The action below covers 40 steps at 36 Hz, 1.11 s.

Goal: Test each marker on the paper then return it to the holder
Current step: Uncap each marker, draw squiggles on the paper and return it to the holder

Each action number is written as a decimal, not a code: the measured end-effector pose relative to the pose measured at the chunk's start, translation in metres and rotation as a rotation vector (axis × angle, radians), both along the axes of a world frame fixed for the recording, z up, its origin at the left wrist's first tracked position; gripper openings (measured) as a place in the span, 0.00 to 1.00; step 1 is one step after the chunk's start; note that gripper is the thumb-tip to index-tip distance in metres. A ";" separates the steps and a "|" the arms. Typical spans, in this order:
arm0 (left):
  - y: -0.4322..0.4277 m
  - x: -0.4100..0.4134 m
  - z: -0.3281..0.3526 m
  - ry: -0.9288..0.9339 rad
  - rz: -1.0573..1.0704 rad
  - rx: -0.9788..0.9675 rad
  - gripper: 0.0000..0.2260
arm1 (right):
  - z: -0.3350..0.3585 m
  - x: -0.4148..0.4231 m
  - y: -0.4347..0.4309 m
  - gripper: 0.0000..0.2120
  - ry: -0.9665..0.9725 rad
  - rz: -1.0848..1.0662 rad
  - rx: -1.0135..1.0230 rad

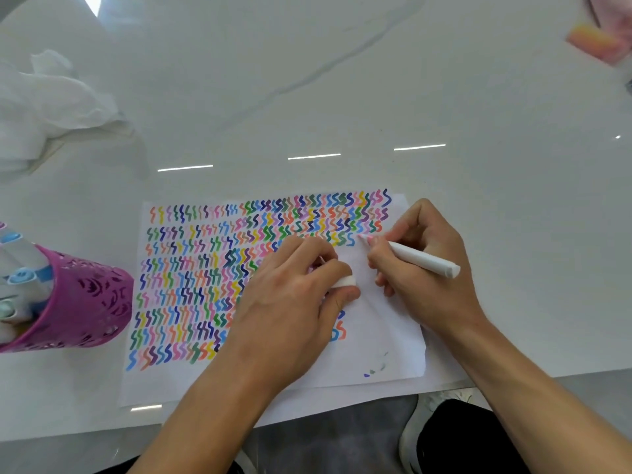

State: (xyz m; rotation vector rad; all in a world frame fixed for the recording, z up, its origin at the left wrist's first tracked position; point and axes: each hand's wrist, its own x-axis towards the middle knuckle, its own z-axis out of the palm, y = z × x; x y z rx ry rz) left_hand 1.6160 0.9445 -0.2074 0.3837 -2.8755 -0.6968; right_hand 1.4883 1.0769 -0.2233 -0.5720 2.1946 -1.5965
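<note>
Right hand [427, 268] over the paper's right edge, fingers curled round a white marker [422, 261], pinching it near the front; wrist low, forearm running back past the paper's near right corner. Pink tip touching the paper [376, 336] at the end of a row of coloured squiggles, blunt rear end pointing right, away from the paper. Left hand [290, 295] palm down on the paper's middle, fingers curled, gripping a white cap [344, 281] between thumb and forefinger. Left of the paper, just beside its edge, a purple holder [89, 302] with other markers [20, 277] inside. Beyond the paper's far left corner, a crumpled tissue [51, 107] on the white table [410, 97]
</note>
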 end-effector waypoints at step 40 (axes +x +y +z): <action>0.003 0.002 0.008 -0.018 0.089 0.057 0.09 | 0.016 -0.010 0.002 0.05 -0.154 -0.085 -0.310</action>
